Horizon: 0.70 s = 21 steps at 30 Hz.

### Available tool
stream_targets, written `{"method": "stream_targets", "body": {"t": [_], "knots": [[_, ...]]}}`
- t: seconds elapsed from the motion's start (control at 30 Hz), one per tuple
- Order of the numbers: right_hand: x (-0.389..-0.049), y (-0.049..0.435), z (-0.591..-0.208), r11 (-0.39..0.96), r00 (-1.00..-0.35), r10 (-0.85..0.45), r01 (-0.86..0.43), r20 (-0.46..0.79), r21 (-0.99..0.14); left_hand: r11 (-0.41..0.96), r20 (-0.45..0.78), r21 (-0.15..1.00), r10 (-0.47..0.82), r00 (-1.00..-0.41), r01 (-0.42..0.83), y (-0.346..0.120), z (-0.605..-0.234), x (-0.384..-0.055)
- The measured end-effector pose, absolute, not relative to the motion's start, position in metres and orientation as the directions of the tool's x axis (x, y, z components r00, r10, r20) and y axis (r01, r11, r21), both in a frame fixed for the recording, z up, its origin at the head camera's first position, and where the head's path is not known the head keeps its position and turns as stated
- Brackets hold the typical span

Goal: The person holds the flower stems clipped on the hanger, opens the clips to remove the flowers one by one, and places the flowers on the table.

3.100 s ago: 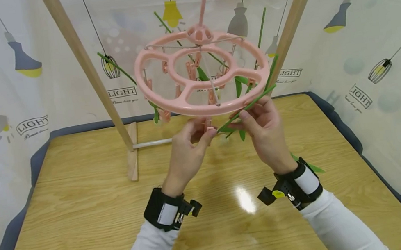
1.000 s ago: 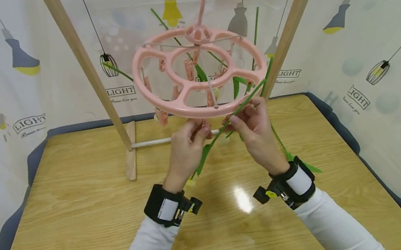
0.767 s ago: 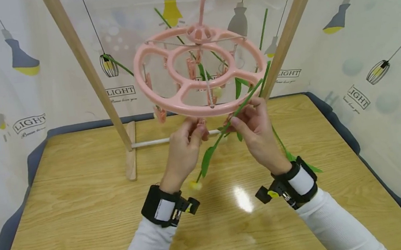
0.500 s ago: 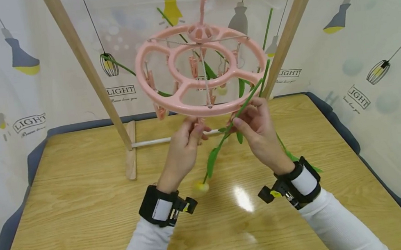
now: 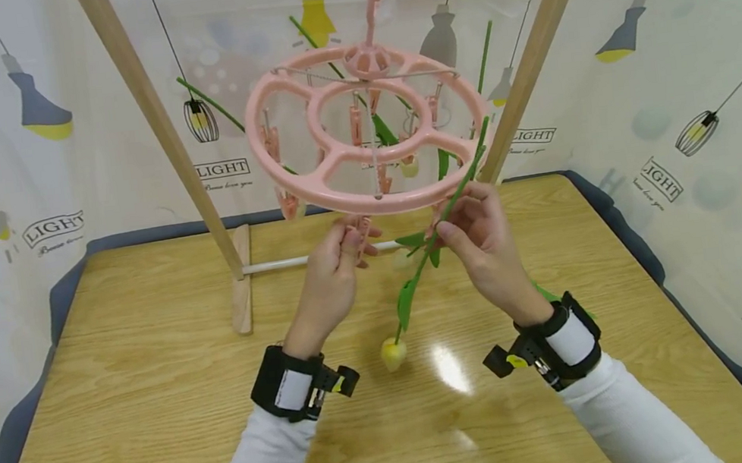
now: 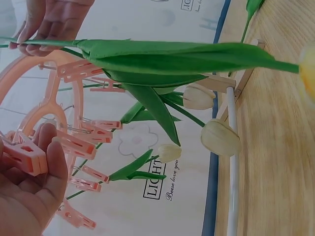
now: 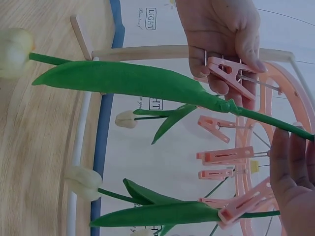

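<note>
In the head view, my left hand is below the front of the round pink clip hanger, holding one of its hanging clothespins between thumb and fingers. To its right, my right hand pinches the green stem of a yellow-white tulip. That tulip slants head down between the hands, its long leaf in front of the held clothespin in the right wrist view. Stem and clothespin are apart. Beside the right fingers, another clothespin grips a second white tulip.
More tulips, such as a white one, hang head down from the hanger, stems poking up past its ring. Other clothespins dangle around it. A wooden post stands each side, joined low by a white bar above the table.
The tulip in the right hand has swung so its head hangs down in front of the hanger, coming into view. The left hand has shifted left with the clothespin, and the hanger has turned slightly.
</note>
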State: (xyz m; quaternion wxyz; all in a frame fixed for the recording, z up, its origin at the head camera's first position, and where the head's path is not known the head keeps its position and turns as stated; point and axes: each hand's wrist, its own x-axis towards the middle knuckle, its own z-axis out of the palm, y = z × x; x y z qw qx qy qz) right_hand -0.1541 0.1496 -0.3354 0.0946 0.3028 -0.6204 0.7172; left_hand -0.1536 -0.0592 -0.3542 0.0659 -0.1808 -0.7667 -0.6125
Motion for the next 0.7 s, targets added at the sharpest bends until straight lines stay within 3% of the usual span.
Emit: {"method": "stream_targets", "body": {"t": [0.47,0.7], "knots": [[-0.152,0.167,-0.325,-0.196,-0.758,-0.225,-0.58,0.612,-0.791,0.158,0.336,0.918,0.184,-0.924,0.365,-0.063,-0.355,-0.155],[-0.153,0.184,-0.312,-0.207,-0.732,-0.138,-0.638,0.667,-0.742,0.166,0.337,0.916,0.179,-0.924,0.366,-0.064,-0.356,-0.154]]}}
